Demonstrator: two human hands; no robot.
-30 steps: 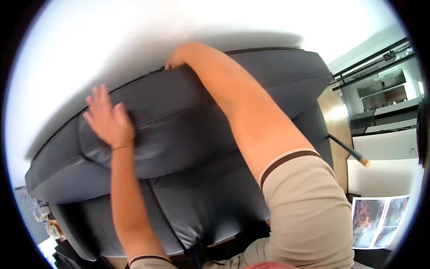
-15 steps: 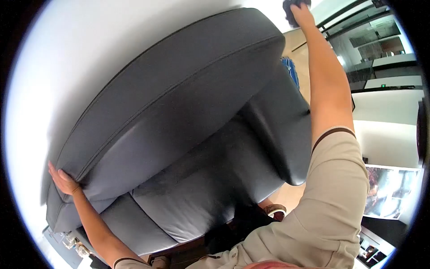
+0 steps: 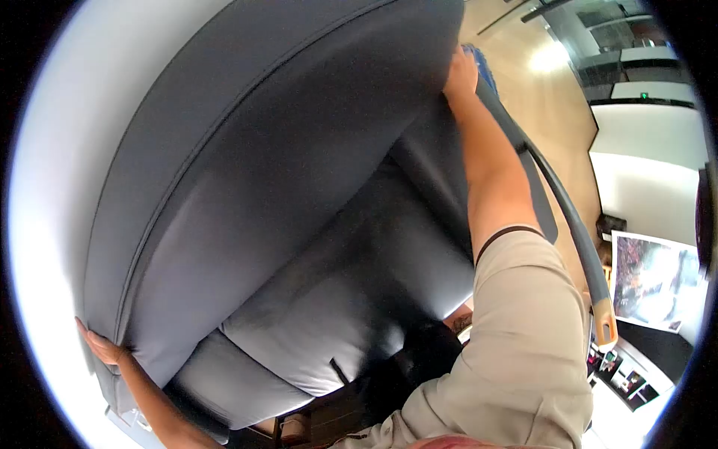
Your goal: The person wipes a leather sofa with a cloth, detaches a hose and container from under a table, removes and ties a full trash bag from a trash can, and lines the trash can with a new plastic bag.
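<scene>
Beside the white wall (image 3: 46, 224) stands the black sofa (image 3: 288, 150), left hand (image 3: 103, 348) laid open on its left end, right hand (image 3: 461, 73) apart at its right, grip unclear, finished and remaining work untellable.

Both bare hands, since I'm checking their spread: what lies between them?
In the head view, a broad black leather backrest lies between the left hand and the right hand.

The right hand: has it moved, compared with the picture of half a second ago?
Yes. Judged against the sofa, the right hand came in from beyond the right end of the backrest to that end's edge.
</scene>
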